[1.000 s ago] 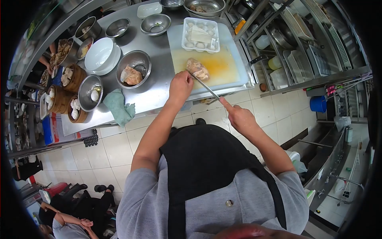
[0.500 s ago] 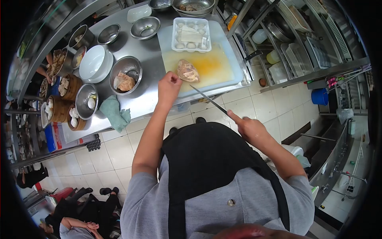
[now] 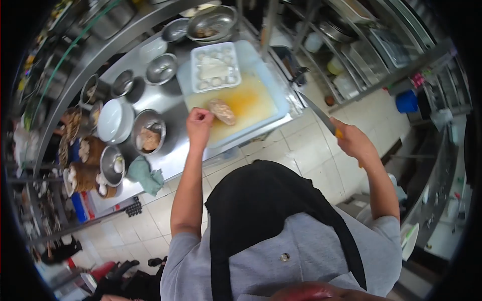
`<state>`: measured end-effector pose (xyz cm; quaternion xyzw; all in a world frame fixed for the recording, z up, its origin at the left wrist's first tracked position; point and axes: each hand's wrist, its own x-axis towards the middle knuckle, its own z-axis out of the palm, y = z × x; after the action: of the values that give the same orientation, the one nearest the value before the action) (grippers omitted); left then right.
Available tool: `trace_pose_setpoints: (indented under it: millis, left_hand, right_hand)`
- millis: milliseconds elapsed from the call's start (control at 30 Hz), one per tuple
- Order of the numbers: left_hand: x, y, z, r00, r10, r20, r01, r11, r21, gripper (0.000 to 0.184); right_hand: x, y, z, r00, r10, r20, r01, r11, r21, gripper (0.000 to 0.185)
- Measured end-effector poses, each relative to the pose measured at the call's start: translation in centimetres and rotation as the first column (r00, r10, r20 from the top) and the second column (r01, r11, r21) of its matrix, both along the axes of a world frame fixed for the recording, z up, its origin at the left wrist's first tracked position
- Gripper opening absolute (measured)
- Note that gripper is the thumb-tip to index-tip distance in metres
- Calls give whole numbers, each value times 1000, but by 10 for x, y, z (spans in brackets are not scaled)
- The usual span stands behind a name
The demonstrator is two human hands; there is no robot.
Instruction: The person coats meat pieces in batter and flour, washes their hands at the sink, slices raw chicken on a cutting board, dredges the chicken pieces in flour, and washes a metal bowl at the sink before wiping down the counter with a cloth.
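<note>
On the stained white cutting board (image 3: 251,131) lies a pale, pinkish-brown piece of meat (image 3: 222,111). Just left of it is my left hand (image 3: 200,122), closed with its fingertips pinched together; whether anything is between them I cannot make out. My right hand (image 3: 353,141) grips a long knife (image 3: 320,114) by its yellow-orange handle. The blade points up and left, out past the board's right side, above the floor. Farther up the board stands a white plastic tray (image 3: 215,86) with several round pale items and a paper sheet.
To the left, a steel bowl (image 3: 161,131) holds another piece of meat (image 3: 148,139). A green cloth (image 3: 144,173) hangs at the table's front edge. White bowls (image 3: 111,120) and bamboo steamers (image 3: 89,176) stand farther left. Shelving (image 3: 351,75) is at the right.
My right hand has swung the knife right, away from the meat and off the board. My left hand stays beside the meat. The whole view has shifted and turned.
</note>
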<state>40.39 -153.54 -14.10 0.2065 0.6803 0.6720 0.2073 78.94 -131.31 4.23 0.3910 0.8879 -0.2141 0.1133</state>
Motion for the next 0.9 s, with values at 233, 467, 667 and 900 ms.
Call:
trace_pose_setpoints:
  millis: [233, 467, 667, 900]
  left_hand:
    - [8, -2, 13, 992, -28, -125, 20, 997, -70, 8]
    - [8, -4, 21, 973, -107, -206, 65, 978, -199, 22]
    - [-58, -16, 58, 912, -142, -386, -16, 926, -378, 21]
    - [-290, 7, 45, 733, 34, -679, -572, 571, -589, 33]
  right_hand:
    - [-68, 46, 16, 946, 53, 320, -8, 990, -141, 60]
    - [-176, 110, -76, 793, 258, 552, -275, 960, -55, 31]
    - [-171, 97, -110, 928, 188, 323, -282, 919, 274, 26]
    - [-195, -23, -54, 959, 281, -49, -226, 853, 471, 28]
